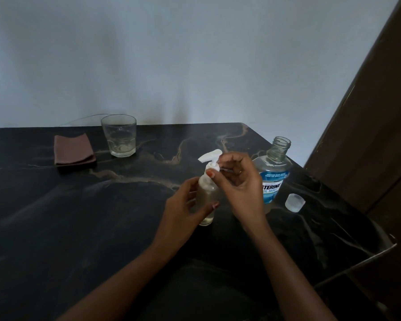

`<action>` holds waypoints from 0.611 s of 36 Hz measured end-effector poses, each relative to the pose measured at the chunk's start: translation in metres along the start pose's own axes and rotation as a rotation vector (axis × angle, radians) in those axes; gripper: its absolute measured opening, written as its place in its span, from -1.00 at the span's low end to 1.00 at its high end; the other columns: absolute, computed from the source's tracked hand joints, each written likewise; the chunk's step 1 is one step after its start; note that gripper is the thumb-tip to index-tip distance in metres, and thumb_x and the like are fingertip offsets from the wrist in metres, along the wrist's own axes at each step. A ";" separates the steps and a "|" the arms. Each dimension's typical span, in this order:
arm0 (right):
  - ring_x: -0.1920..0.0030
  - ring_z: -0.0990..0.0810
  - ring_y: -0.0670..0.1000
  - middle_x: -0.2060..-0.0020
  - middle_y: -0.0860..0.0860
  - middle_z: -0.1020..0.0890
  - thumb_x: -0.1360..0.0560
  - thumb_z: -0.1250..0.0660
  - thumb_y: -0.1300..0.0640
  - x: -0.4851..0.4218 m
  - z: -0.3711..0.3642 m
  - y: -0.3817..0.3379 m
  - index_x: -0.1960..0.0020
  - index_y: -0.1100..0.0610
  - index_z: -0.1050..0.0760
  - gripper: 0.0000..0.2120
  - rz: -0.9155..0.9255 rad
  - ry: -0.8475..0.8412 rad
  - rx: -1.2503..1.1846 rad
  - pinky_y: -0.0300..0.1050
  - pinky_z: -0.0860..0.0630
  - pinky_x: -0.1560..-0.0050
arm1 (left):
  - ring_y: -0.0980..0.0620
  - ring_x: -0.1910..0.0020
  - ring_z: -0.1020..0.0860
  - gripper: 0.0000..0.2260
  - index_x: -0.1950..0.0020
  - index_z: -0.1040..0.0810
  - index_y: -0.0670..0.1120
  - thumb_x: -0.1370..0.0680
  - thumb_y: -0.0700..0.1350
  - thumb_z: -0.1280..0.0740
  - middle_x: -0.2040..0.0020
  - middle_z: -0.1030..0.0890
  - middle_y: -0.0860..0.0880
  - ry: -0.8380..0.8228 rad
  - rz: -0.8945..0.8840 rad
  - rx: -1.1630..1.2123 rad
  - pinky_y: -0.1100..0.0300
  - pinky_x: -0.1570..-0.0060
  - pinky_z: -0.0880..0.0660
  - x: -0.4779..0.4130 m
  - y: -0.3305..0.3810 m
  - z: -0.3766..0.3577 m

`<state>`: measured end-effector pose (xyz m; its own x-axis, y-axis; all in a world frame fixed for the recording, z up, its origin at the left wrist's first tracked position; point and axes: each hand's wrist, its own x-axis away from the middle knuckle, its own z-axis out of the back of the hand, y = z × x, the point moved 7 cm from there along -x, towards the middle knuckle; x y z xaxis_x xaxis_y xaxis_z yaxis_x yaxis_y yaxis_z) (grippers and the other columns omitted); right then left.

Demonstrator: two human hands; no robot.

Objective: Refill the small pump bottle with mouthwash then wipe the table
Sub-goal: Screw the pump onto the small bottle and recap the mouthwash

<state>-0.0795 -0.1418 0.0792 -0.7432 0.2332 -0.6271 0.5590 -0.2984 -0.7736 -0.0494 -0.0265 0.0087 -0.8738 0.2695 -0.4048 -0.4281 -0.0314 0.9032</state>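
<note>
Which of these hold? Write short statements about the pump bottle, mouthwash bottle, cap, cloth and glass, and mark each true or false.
1. The left hand holds the small pump bottle. True.
2. The Listerine mouthwash bottle is capped. False: its neck is open and the cap lies on the table beside it.
3. The right hand grips the pump head. True.
4. The folded brown cloth lies right of the glass tumbler. False: it lies to its left.
</note>
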 end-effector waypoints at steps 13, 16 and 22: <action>0.04 -0.58 -0.32 0.19 -0.39 -0.62 -0.47 -0.29 0.28 0.011 -0.007 0.012 0.00 -0.16 -0.47 -0.68 -0.138 -0.122 -0.118 -0.48 -0.46 0.12 | 0.30 -0.03 -0.55 -0.60 -0.06 -0.42 0.22 -0.35 -0.11 -0.47 0.00 -0.59 0.24 -0.017 0.000 -0.004 0.46 -0.01 -0.45 0.000 0.001 -0.001; 0.04 -0.60 -0.26 0.17 -0.27 -0.64 -0.42 -0.35 0.31 0.011 -0.006 0.013 0.05 -0.12 -0.49 -0.68 -0.128 -0.088 -0.111 -0.41 -0.50 0.06 | 0.30 -0.03 -0.55 -0.60 -0.06 -0.43 0.23 -0.35 -0.12 -0.48 0.02 -0.59 0.27 -0.013 -0.004 -0.009 0.48 0.01 -0.44 0.000 0.000 0.000; -0.02 -0.60 -0.09 0.05 -0.08 -0.61 -0.34 -0.44 0.26 0.012 -0.005 0.019 0.09 -0.12 -0.43 -0.66 -0.116 -0.021 -0.040 -0.23 -0.53 -0.06 | 0.41 -0.01 -0.51 -0.61 -0.05 -0.41 0.26 -0.36 -0.10 -0.46 0.05 -0.55 0.44 -0.029 -0.019 -0.029 0.57 0.07 -0.40 0.000 0.003 -0.001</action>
<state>-0.0759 -0.1399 0.0566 -0.8107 0.2447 -0.5318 0.4832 -0.2331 -0.8439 -0.0512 -0.0279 0.0114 -0.8587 0.2981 -0.4168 -0.4512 -0.0541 0.8908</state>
